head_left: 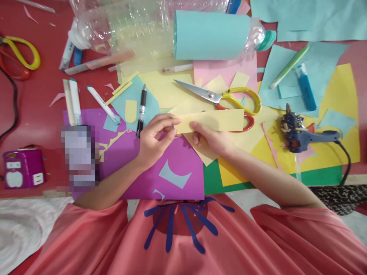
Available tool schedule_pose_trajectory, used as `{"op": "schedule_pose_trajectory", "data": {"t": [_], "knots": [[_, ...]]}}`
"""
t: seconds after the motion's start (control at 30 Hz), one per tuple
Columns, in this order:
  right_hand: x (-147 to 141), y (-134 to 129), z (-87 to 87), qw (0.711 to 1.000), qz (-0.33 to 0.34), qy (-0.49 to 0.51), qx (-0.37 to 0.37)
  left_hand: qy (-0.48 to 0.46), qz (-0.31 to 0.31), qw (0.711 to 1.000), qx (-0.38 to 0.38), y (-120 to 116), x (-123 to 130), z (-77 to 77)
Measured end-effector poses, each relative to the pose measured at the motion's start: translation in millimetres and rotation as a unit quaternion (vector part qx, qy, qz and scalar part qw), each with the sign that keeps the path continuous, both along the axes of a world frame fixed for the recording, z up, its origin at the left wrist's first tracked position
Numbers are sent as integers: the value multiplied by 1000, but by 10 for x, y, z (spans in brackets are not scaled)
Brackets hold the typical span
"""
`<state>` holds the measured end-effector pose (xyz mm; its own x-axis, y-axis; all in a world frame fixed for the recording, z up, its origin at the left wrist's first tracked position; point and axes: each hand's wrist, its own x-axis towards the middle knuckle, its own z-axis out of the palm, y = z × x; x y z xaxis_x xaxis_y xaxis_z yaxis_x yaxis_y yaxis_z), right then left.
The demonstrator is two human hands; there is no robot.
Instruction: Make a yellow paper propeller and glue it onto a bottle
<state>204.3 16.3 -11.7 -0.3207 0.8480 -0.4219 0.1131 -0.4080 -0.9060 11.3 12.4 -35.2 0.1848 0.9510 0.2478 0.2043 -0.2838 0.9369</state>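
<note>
A pale yellow paper strip (220, 120) is held up level between my hands. My left hand (157, 137) pinches its left end with thumb and fingers. My right hand (210, 137) grips its lower edge near the middle, thumb on top and the other fingers curled beneath. Just behind the strip lie scissors (210, 95) with yellow and red handles, their blades pointing left; the strip covers part of the handles. Under my hands are a purple sheet (177, 160) and pale yellow sheets (255, 130).
Behind lie a bottle wrapped in blue paper (212, 35) and clear bottles (123, 28). A glue gun (304, 135) with a cord is at right. A pen (142, 109), markers (103, 104), a blurred phone-like object (78, 156) and a purple box (24, 168) are left.
</note>
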Motion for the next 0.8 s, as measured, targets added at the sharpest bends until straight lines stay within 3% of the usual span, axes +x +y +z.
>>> {"op": "schedule_pose_trajectory", "data": {"t": [0.27, 0.53, 0.8], "knots": [[-12, 8, 36, 1000, -7, 8, -5, -53, -14, 998, 9, 0, 16, 19], [-6, -5, 16, 1000, -14, 17, -5, -35, -17, 999, 10, -6, -6, -26], [35, -27, -118, 994, -37, 103, -14, -26, -39, 999, -5, 24, -53, -123]]}}
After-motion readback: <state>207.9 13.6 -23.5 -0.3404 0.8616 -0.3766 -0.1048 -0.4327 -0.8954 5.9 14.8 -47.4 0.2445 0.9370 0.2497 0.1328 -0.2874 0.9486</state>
